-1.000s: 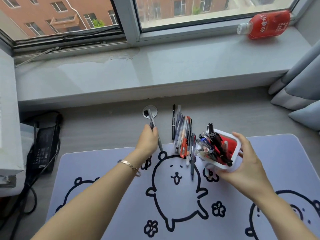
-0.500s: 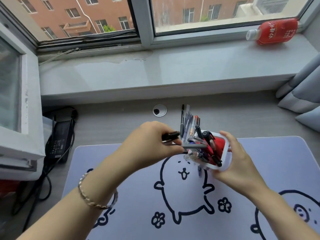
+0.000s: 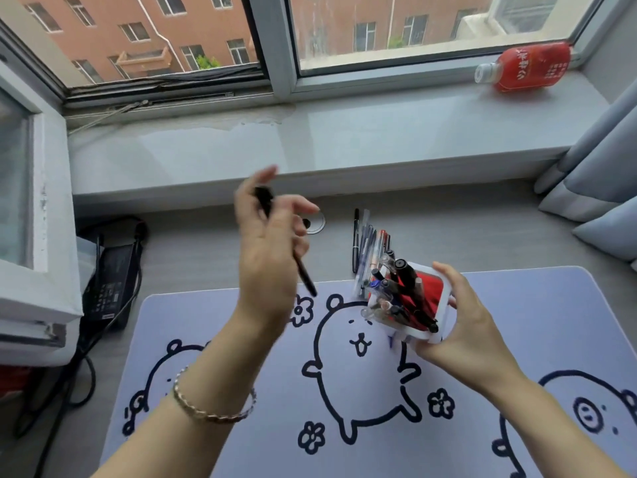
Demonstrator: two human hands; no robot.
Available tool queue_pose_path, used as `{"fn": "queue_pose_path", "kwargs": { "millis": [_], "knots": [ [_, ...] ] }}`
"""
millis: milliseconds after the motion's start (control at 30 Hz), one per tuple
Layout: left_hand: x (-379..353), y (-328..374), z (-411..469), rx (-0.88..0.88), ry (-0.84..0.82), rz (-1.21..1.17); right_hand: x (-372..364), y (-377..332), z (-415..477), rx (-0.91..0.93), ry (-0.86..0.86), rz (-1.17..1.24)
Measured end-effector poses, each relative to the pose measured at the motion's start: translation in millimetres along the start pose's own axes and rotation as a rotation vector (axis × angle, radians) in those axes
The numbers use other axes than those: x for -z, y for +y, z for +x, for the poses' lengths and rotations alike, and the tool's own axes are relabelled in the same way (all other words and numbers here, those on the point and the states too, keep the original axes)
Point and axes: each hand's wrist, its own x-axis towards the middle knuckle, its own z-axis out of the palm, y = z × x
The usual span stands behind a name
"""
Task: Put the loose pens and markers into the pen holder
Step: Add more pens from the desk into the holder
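My left hand [image 3: 267, 250] is raised above the desk, left of the holder, gripping a black pen [image 3: 303, 276] that slants down to the right, blurred by motion. My right hand [image 3: 462, 326] grips the white pen holder [image 3: 444, 305] with its red inside, tilted toward the left and packed with several pens and markers. Behind the holder a row of loose pens [image 3: 367, 243] lies on the desk, partly hidden by it.
A lilac desk mat [image 3: 517, 426] with cartoon bears covers the near desk. A round cable grommet [image 3: 315, 224] sits behind my left hand. A black power adapter [image 3: 110, 288] with cables lies at the left. A red bottle [image 3: 527, 65] lies on the windowsill; curtains hang at the right.
My left hand picked a black pen off the desk, brought it to the holder's mouth, then lifted it up and back to the left. The holder stays tilted in my right hand.
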Motion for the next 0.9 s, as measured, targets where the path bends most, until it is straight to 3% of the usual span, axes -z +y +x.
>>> {"fn": "queue_pose_path", "kwargs": {
  "millis": [100,333,400,567,800,900],
  "knots": [
    [7,-4,1,-0.004,0.086,-0.237,-1,1,1,-0.018,0.006,0.032],
    [-25,-37,-47,0.299,0.042,-0.266,-5,-8,3,0.030,0.003,0.105],
    [-30,-31,-54,0.260,0.038,-0.308,-5,-10,5,0.038,0.009,0.113],
    [-28,-11,-36,-0.054,0.027,-0.180,-8,-8,5,0.003,-0.006,0.083],
    [-36,-42,-30,0.103,-0.085,-0.119,-14,-18,7,0.059,-0.039,0.087],
    [-33,-47,-31,0.004,-0.181,0.094,-14,-19,8,0.067,-0.032,0.104]
  ]
}}
